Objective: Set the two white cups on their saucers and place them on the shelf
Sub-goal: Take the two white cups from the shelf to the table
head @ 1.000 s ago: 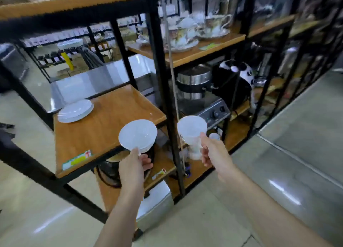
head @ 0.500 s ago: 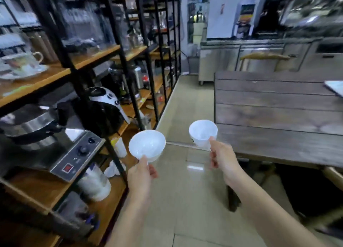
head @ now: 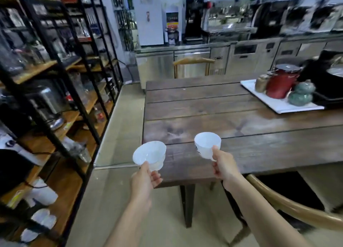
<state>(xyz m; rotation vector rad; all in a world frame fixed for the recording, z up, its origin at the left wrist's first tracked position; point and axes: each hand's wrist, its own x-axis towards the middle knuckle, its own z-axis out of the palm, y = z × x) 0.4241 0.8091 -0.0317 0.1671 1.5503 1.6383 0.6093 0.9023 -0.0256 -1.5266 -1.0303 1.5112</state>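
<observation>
Head view. Two white cups are held in the air, one per hand, in front of the near left corner of a dark wooden table (head: 232, 116).

The left hand (head: 146, 180) is closed around the base of the left cup (head: 149, 154), thumb on the near rim; the cup is tilted so its opening faces the camera. It is held just off the table's left edge, above the floor.

The right hand (head: 223, 166) is closed on the lower near side of the right cup (head: 207, 144), thumb pressed against the wall. This cup is held nearly upright over the table's near edge, not touching the wood. A dark marking is seen on its left side; it cannot be read.

The two cups are kept well apart.

A black-framed shelf unit (head: 61, 102) with wooden boards is seen along the left; its contents are blurred. At the table's far right corner a white tray (head: 278, 105) carries a red pot (head: 282, 83) and a green jar (head: 300, 94), touching each other.
</observation>
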